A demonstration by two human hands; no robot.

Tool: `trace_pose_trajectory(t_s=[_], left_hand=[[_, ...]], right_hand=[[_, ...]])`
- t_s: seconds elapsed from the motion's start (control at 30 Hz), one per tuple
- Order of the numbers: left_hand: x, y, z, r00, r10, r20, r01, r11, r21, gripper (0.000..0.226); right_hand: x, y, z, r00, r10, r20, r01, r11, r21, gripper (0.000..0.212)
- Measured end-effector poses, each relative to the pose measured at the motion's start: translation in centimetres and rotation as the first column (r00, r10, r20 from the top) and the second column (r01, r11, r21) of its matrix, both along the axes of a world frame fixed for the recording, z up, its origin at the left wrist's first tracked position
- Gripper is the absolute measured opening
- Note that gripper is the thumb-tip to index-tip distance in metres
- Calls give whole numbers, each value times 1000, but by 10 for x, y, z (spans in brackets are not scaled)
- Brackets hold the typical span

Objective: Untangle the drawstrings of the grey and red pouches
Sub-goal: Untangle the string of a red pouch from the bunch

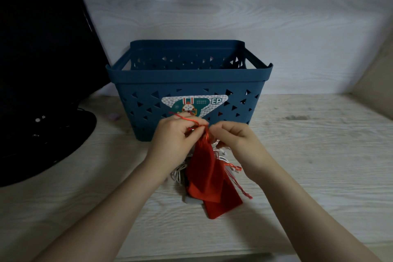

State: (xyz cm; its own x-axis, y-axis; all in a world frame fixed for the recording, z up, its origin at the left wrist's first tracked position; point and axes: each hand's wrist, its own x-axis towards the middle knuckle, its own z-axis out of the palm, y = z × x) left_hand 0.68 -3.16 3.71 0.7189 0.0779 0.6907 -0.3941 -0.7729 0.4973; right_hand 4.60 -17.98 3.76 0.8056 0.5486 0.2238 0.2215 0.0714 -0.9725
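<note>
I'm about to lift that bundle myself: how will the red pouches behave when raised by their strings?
The red pouches will probably hang limp; the cloth already drapes and folds below the left hand. They look light. The red drawstring seems thin, so it may snag again.

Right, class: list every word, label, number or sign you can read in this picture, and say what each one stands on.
"EP": white letters at the right end of the sticker on the front wall of the blue basket.
Small print block left of "EP" on the same sticker: too small to read.
Nothing else in view carries readable text.
</note>
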Motion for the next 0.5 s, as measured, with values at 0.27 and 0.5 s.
trace_pose_trajectory(t_s=[0.27,0.5], left_hand=[[-4,3,3,993,-93,73,95,995,-18,23],[-2,13,3,985,-173,9,173,984,49,23]], right_hand=[[2,4,0,1000,-1,26,1,1000,5,16],[15,-1,3,844,-79,531,231,946,-226,9]])
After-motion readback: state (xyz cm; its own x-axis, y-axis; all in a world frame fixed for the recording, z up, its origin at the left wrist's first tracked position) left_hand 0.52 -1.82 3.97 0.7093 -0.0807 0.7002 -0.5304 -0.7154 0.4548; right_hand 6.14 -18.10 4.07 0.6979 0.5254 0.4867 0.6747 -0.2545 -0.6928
